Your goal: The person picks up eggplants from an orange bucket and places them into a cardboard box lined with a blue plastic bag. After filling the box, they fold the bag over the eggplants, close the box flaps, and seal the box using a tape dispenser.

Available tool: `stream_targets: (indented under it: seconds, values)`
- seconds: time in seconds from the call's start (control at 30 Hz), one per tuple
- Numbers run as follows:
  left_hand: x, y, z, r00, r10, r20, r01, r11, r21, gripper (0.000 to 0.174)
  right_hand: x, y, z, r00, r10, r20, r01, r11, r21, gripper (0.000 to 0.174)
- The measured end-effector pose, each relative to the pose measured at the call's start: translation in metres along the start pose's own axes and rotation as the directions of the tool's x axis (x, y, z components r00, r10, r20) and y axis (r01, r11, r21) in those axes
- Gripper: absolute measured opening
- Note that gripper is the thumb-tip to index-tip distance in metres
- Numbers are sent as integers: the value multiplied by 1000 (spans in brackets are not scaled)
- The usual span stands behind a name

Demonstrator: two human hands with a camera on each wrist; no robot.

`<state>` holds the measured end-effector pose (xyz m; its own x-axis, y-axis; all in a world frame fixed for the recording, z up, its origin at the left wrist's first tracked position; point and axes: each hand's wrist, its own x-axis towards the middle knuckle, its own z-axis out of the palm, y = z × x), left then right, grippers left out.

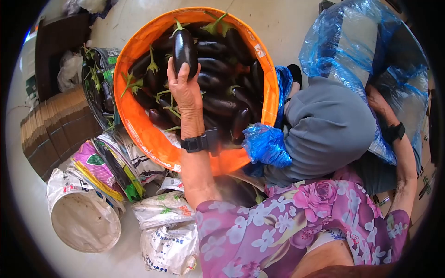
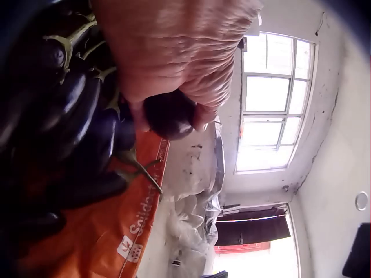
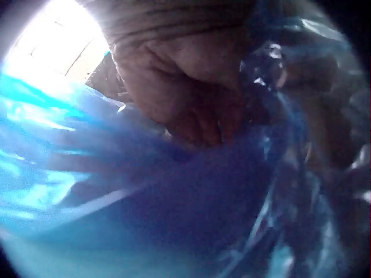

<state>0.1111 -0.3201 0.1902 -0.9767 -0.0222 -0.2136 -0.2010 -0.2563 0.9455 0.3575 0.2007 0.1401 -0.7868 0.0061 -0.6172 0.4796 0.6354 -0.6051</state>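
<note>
An orange round container [image 1: 134, 118] full of dark eggplants [image 1: 222, 104] stands in front of the person. Over its left part the left hand [image 1: 185, 90] grips one eggplant [image 1: 184, 48] by its lower end, the green stem pointing away. In the left wrist view the left hand [image 2: 174, 52] has fingers around the dark rounded end of that eggplant [image 2: 169, 116]. At the right, the right hand [image 1: 373, 95] is at a blue plastic bag [image 1: 320, 51], partly hidden by it. The right wrist view has the right hand [image 3: 185, 87] with bent fingers against the blue film [image 3: 174, 197]; whether they pinch it is unclear.
Stacked cardboard [image 1: 58, 123] and a bag of eggplants [image 1: 99, 88] lie left of the container. A white bucket [image 1: 85, 220] and printed sacks [image 1: 169, 245] are at lower left. A grey-covered head [image 1: 329, 125] fills the space between the container and the blue bag.
</note>
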Motion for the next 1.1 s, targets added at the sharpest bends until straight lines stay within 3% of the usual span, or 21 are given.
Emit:
stream_targets:
  seconds: [0.07,0.13,0.27,0.33,0.37,0.4,0.47,0.5,0.53,0.57,0.63,0.67,0.73,0.77,0.8,0.83,0.9,0.93,1.0,1.07,1.1]
  values:
    - [-7,0,-2,1000,15,-10,-17,971,-240,66,-2,-13,-7,998,17,56,-14,999,-42,25]
    - [-19,1,1,999,-13,-37,2,959,-284,59,1,-10,-9,994,26,103,-17,997,-81,25]
    - [-35,-8,0,986,-126,-113,75,923,-377,45,6,33,-4,991,-126,45,129,989,-68,25]
    - [-54,1,24,993,-100,-66,67,921,-384,60,-1,21,-11,987,-151,47,153,986,-62,26]
    - [-66,8,37,994,-100,-51,70,909,-411,63,-23,-12,-22,998,-62,-3,61,957,285,28]
    - [-76,17,53,995,-96,-10,85,919,-385,67,-33,-30,-28,999,35,-19,-16,800,600,30]
    - [-88,31,77,979,-88,185,155,908,-388,73,-11,27,-25,997,70,38,-80,845,528,37]
    - [-89,37,86,978,-85,190,154,907,-391,73,-6,8,-23,983,167,77,-181,951,249,38]
    - [-89,42,97,960,-104,260,199,906,-373,75,-5,-6,-26,958,278,75,-275,960,-53,39]
    - [-91,42,111,932,-130,338,254,900,-354,78,-11,-3,-26,978,209,11,-202,959,-197,37]
    - [-87,46,131,886,-145,441,256,945,-204,88,3,5,-44,967,84,241,-37,981,-191,27]
    - [-85,51,148,868,-146,475,242,959,-149,90,4,40,-41,979,-195,53,197,980,-33,24]
    - [-89,52,181,840,-89,536,166,981,-98,96,-26,-23,-82,995,-95,-21,90,980,-175,25]
    - [-90,51,197,812,-46,582,103,993,-65,97,-43,-65,-105,992,-122,-30,118,986,-118,26]
    - [-94,58,216,781,-47,623,69,998,-11,98,-57,-74,-108,979,-126,-160,152,974,166,27]
    - [-87,63,226,753,-45,656,55,998,6,98,-71,-113,-122,986,10,-166,34,965,261,28]
    - [-93,74,256,695,-68,716,51,998,46,99,-93,-133,-143,985,-82,-152,112,973,202,29]
    - [-98,76,270,666,-93,740,68,996,65,99,-98,-142,-139,953,-165,-254,231,938,258,33]
    - [-100,71,293,554,-7,832,-77,995,60,90,-101,-166,-115,851,-191,-490,496,600,628,41]
    - [-95,66,304,281,-31,959,-280,953,113,86,-92,-175,-103,894,-112,-433,446,142,884,50]
    - [-98,63,310,156,46,987,-480,876,35,84,-96,-198,-109,920,110,-377,361,142,922,61]
